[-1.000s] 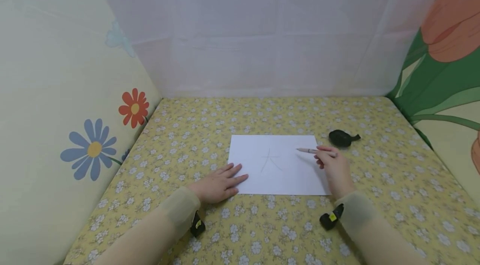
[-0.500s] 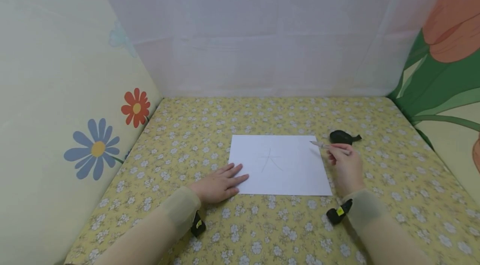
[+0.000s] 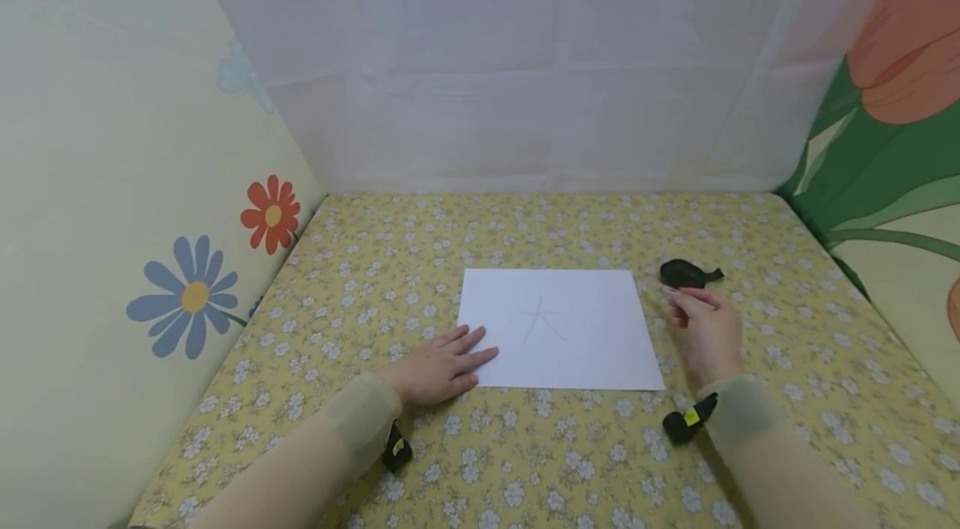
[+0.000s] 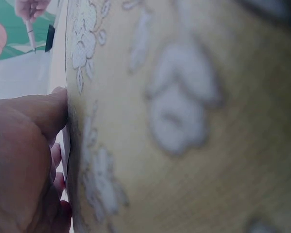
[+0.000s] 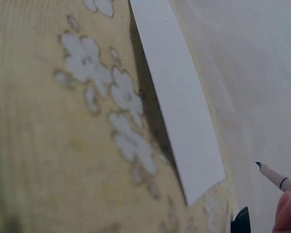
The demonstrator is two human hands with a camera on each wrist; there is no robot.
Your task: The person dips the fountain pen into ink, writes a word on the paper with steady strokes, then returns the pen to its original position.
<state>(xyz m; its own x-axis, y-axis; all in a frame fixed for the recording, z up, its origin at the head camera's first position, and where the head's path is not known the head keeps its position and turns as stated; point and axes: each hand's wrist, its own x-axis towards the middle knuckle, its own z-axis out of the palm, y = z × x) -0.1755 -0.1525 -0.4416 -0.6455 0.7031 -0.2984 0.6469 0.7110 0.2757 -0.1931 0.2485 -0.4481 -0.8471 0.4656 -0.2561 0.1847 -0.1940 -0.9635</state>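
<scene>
A sheet of white paper (image 3: 592,337) lies on the table, bearing a few thin dark strokes (image 3: 542,316) that form a character like 大. My left hand (image 3: 438,366) rests with spread, straight fingers on the paper's left edge; the left wrist view shows this hand (image 4: 19,160) from close by. Just off the paper's right edge, my right hand (image 3: 708,341) pinches a slim pale pen, blurred in the head view. In the right wrist view the pen (image 5: 276,177) points its dark, uncapped tip away from the fingers (image 5: 287,211), raised above the paper.
A black rounded object with a short tail (image 3: 682,273) lies just beyond my right hand. A yellow flowered cloth (image 3: 420,237) covers the table. White sheeting (image 3: 465,79) closes off the back, with flower-printed panels at the left (image 3: 90,179) and right.
My right hand has moved right with the pen, from over the paper to just past its right edge, close to the black object. The left hand has stayed in place.
</scene>
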